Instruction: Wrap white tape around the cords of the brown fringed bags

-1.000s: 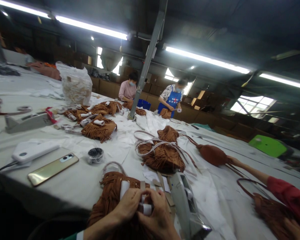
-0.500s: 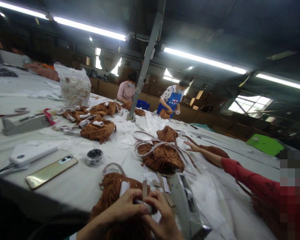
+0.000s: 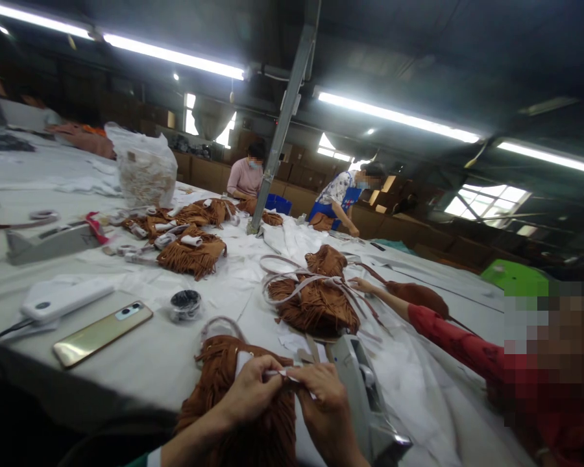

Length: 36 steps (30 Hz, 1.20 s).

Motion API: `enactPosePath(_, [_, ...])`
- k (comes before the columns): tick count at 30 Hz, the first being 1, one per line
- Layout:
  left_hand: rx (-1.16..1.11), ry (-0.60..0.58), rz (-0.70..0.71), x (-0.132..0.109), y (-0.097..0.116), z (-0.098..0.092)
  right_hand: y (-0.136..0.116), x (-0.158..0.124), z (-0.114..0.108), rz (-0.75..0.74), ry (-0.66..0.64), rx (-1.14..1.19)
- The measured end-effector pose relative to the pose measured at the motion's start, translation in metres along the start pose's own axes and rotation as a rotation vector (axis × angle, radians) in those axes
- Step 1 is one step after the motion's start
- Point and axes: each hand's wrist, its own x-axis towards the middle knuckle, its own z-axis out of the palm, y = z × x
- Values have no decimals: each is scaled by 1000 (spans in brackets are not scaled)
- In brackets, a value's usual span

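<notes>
Both my hands work at the near edge of the table over a brown fringed bag (image 3: 224,383). My left hand (image 3: 250,389) is closed, its fingers pinching a thin white strip (image 3: 285,374) against the bag's top. My right hand (image 3: 324,402) is closed too and pinches the other end of the same strip. A grey tape dispenser (image 3: 360,395) stands just to the right of my right hand.
A gold phone (image 3: 102,332), a white power bank (image 3: 63,299) and a small round tin (image 3: 185,303) lie at left. More brown fringed bags (image 3: 316,305) lie ahead; a person's red-sleeved arm (image 3: 448,340) reaches to them from the right. Two people stand at the far end.
My hands have lifted slightly and pulled the white strip taut between them. The red-sleeved arm has drawn in toward the middle bag, and the person has leaned further into view.
</notes>
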Motion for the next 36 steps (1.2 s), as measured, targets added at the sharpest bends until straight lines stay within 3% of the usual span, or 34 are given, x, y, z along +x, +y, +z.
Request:
enactPosePath(8, [-633,-96,-283,6,-2,2,1,-18,7,-150,107,-289])
enactPosePath(12, [-690,-204,-499,10,-4,1,10,-26,15,-145,113,-302])
enactPosePath(16, [-701,-241,-564,14,-8,0,20,-24,17,-107,65,-175])
enactPosePath(24, [-690,-301,-628,14,-5,-6,18,-8,13,237,-69,295])
enactPosePath(28, [-626,-274,-555,9,2,-6,15,1,10,349,-134,330])
enactPosePath(32, [-426,-201,-332,9,-3,0,16,6,10,404,-159,317])
enactPosePath(36, [-240,-46,-51,9,-16,8,16,5,10,398,-167,288])
